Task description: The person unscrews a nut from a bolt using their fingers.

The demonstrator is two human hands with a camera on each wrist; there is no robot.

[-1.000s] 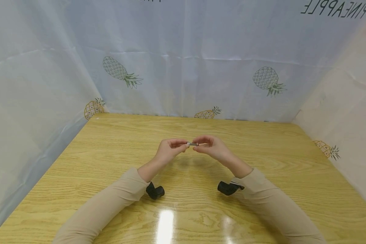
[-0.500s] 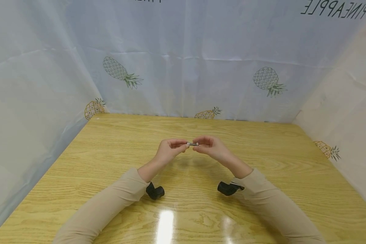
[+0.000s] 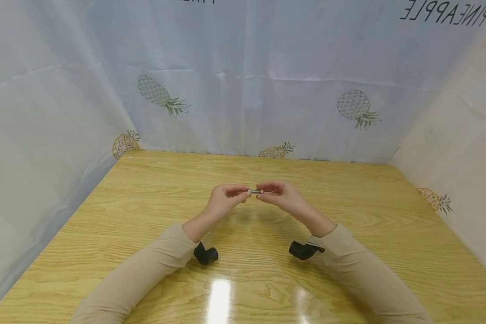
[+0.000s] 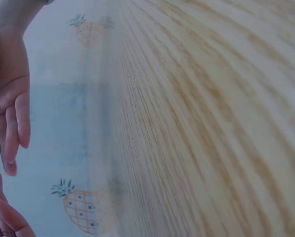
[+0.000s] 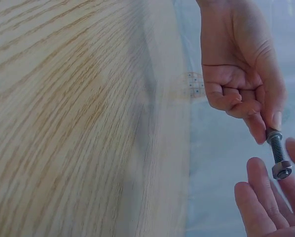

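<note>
Pinched at its head by my left hand (image 3: 222,199), a metal bolt (image 5: 277,146) lies roughly level above the table, its shaft toward the right. A hex nut (image 5: 282,170) sits near the bolt's free end. My right hand (image 3: 288,197) surrounds that end, its index finger above and its thumb below, with a gap between these fingertips and the nut. The right wrist view shows the right hand's other fingers (image 5: 258,197) extended and loose. In the left wrist view, only part of the bolt shows at the left edge, beside the right hand (image 4: 12,84).
The wood-grain table (image 3: 178,175) spreads beneath both hands. Black curved pieces (image 3: 206,255) stick out by both sleeve cuffs. A pale curtain (image 3: 243,112) printed with pineapples stands behind the table and along its sides.
The nut on the bolt shows a different face, having turned a little. Both hands stay in almost the same place, with the left hand still holding the bolt's head.
</note>
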